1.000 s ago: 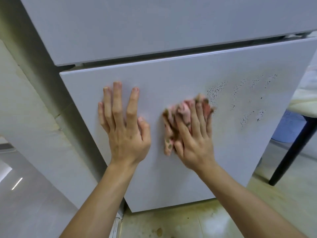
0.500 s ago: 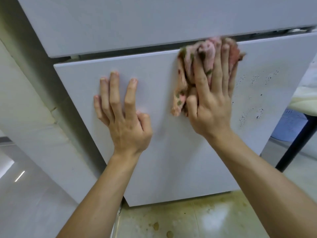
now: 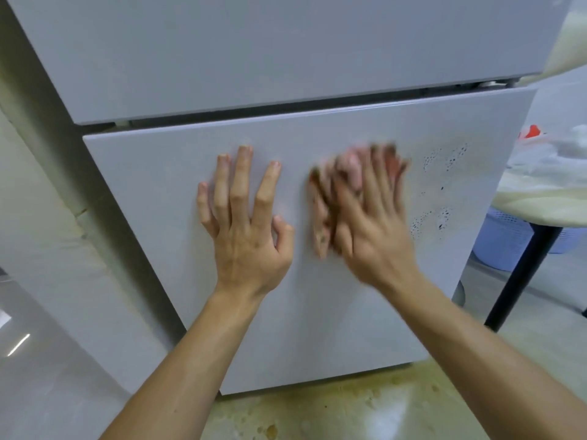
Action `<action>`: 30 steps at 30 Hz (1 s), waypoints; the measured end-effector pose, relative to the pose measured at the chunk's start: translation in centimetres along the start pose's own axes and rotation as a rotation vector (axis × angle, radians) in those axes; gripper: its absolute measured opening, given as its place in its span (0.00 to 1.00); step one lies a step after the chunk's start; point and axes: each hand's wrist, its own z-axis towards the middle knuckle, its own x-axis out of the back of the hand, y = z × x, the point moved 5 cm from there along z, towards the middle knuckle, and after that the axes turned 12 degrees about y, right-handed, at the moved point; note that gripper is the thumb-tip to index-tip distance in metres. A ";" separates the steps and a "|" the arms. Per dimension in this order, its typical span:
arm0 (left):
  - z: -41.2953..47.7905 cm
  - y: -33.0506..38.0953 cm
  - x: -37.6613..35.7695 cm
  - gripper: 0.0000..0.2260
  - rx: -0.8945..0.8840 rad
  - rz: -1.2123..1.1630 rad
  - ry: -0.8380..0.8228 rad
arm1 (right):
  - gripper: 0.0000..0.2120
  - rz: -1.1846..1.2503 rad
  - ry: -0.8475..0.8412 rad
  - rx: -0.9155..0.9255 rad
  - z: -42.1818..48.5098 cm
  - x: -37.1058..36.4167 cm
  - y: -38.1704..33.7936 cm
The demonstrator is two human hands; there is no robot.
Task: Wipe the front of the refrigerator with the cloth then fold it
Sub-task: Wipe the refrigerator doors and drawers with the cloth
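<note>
The left hand lies flat on the lower door of the fridge, fingers straight and spread, thumb tucked in at the side, holding nothing; the right hand sits just beside it, blurred, fingers stretched out over the pink cloth and pressing it to the door rather than curling round it; the cloth shows bunched above the fingertips and hanging at the thumb side, with dark marks on it; it is at mid-height on the door, a little right of centre, with a narrow strip of bare door between it and the left hand; right of the cloth, dark spots speckle the door in patches near the right edge; above both hands there is bare door up to the top edge and the dark gap under the upper door; below the wrists the door runs bare to its bottom edge at the stained floor; a wall stands close along the fridge's left side; on the right a black leg holds up a surface, with a pale blue basket under it, near the door's right edge.
</note>
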 end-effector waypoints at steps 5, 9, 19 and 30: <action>-0.2 1.2 -0.9 0.33 0.006 0.020 -0.023 | 0.34 -0.001 0.168 -0.224 7.1 0.9 2.3; -0.3 1.3 -1.6 0.32 0.018 0.031 -0.022 | 0.32 -0.035 0.170 -0.171 -0.2 0.3 3.5; -0.2 2.3 -2.3 0.34 0.011 0.057 -0.006 | 0.37 -0.023 0.024 -0.100 -4.4 1.0 4.3; 0.3 4.8 -2.9 0.36 -0.025 0.049 -0.032 | 0.29 -0.054 0.190 -0.258 -4.7 1.6 7.9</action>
